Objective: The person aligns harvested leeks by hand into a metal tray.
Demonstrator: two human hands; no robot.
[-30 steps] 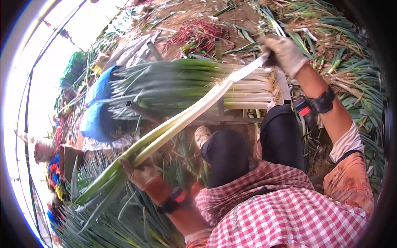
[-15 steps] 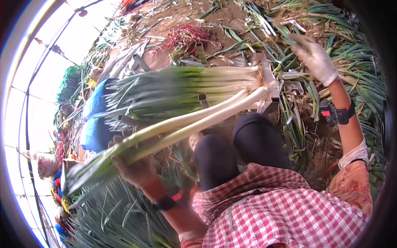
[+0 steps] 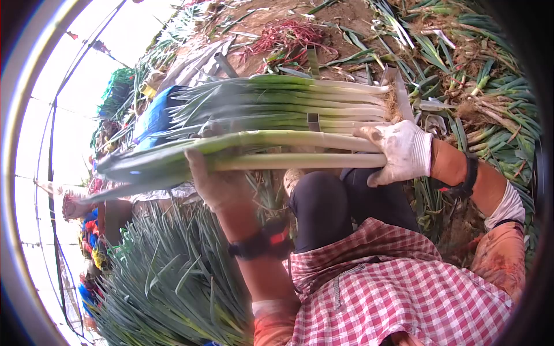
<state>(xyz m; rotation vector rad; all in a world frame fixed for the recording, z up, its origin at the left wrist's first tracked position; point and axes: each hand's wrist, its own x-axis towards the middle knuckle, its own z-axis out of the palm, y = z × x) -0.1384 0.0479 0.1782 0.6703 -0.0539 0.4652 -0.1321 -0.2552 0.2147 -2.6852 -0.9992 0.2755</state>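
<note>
From a distance, I am closing my right hand (image 3: 399, 151) on the root ends of two long onion stalks (image 3: 323, 140), while my left hand (image 3: 216, 183) is curling around their green lengths, fingertips blurring. Just beyond both hands, a row of stalks (image 3: 283, 108) is lying side by side in a metal frame (image 3: 405, 101); the held pair is not yet lying level among them. Nearer than my left hand, a leafy heap (image 3: 167, 277) is waiting; past my right, loose stalks (image 3: 499, 118) are sprawling, so plenty is remaining.
</note>
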